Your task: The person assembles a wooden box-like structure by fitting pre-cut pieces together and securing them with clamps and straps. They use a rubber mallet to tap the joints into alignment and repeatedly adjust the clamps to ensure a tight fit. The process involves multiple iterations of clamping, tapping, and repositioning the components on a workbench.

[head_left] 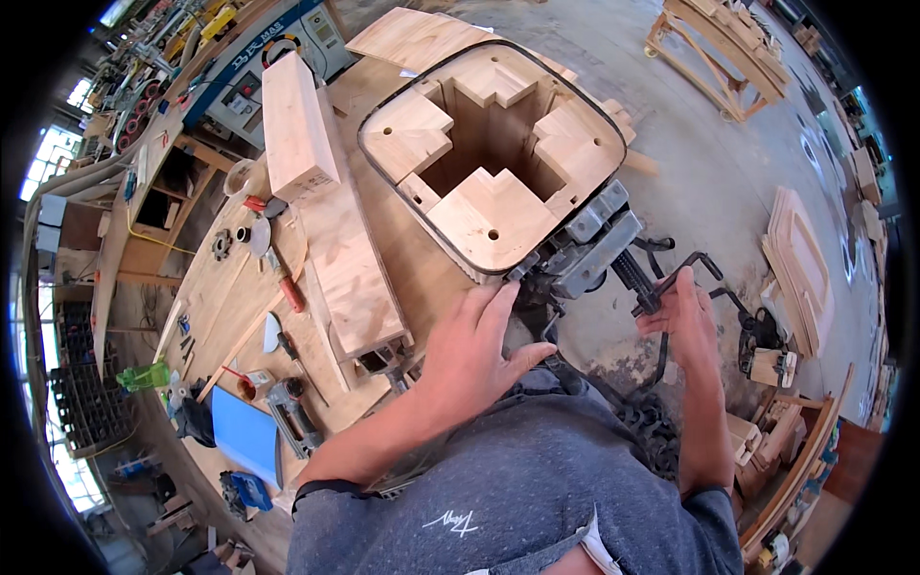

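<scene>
A wooden hollow post-like assembly [494, 218] stands in front of me, with stepped corner blocks around a deep square opening. A thin dark band [372, 165] runs around its rounded outside. At its near right corner the band meets a metal band clamp [599, 244] with a threaded screw and a bent black crank handle [688, 264]. My left hand [476, 337] lies with fingers stretched and thumb spread, fingertips against the near edge of the assembly beside the clamp. My right hand [682, 316] is closed around the crank at the screw's end; part of its grip is hidden.
On the plywood bench [240, 287] at left lie a long timber beam [350, 278], a thick wooden block [295, 134], a nail gun [294, 414], a blue sheet [244, 431] and hand tools. Wooden panels [800, 259] lean at right. A wooden cart [724, 53] stands far right.
</scene>
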{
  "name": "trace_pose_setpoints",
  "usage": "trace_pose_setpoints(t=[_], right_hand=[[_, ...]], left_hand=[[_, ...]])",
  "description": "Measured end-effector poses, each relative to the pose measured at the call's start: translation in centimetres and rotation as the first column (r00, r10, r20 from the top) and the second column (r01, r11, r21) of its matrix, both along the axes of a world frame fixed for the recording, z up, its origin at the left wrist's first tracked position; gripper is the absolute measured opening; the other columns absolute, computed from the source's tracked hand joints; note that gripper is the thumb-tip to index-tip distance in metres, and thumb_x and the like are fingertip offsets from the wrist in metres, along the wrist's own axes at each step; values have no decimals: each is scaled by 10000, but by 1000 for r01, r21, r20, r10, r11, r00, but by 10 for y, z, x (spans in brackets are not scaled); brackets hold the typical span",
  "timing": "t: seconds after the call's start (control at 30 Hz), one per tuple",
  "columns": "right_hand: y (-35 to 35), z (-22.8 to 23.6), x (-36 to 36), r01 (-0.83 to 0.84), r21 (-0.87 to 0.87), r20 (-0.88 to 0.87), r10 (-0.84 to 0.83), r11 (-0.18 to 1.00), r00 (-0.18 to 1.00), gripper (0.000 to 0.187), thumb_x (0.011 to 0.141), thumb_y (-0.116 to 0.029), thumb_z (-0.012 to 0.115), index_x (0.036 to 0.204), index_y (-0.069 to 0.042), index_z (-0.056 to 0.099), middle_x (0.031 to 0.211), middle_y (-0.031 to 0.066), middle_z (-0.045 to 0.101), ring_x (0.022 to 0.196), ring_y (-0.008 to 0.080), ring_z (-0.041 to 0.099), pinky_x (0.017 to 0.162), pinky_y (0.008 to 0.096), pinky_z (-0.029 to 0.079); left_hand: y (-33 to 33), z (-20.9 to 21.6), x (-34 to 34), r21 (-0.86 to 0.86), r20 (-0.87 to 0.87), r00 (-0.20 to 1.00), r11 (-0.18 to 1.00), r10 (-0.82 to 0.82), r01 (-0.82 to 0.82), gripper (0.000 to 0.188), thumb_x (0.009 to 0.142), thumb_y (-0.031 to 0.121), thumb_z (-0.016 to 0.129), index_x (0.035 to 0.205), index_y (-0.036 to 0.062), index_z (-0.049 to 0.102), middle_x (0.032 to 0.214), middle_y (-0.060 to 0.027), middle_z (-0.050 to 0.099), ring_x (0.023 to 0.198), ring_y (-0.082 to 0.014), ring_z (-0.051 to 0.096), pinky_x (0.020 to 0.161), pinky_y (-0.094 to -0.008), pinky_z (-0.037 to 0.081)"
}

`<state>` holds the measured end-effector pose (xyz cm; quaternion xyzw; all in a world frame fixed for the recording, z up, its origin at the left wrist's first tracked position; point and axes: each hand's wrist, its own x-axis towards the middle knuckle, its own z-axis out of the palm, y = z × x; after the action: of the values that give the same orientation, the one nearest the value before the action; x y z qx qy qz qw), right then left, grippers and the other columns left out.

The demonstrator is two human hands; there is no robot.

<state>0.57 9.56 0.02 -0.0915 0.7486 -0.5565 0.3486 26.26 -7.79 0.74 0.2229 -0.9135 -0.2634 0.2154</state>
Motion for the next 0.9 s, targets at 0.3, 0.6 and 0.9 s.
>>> trace_pose_setpoints(t=[0.3, 0.6, 0.9], right_hand=[[21, 36, -17, -154, 342, -893, 371, 927, 253, 397, 869, -257, 784, 1157, -39, 618, 1012, 150, 646, 945, 310, 650, 809, 413, 531], [-5, 0, -48, -273, 435, -884, 348, 858, -313, 696, 807, -566, 761, 1234, -60, 548, 1212, 116, 591, 1217, 351, 551, 1097, 552, 339], [-12, -87, -3, -351, -148, -892, 28, 925, 451, 770, 967, -705, 505, 1314, -18, 473, 1070, 196, 660, 957, 360, 677, 872, 487, 511]], left_hand=[[-31, 37, -84, -299, -13, 994, 949, -112, 103, 1021, 656, 447, 913, 1441, -31, 469, 1424, -280, 466, 1351, -431, 436, 1164, -563, 311], [-51, 44, -102, -232, 128, 957, 930, -260, 284, 1024, 668, 438, 887, 1444, -59, 441, 1329, -272, 476, 1269, -416, 477, 1184, -587, 277], [-60, 38, -93, -180, 34, 961, 944, -274, 275, 988, 657, 440, 893, 1407, -67, 500, 1263, -263, 506, 1230, -414, 496, 1165, -589, 299]])
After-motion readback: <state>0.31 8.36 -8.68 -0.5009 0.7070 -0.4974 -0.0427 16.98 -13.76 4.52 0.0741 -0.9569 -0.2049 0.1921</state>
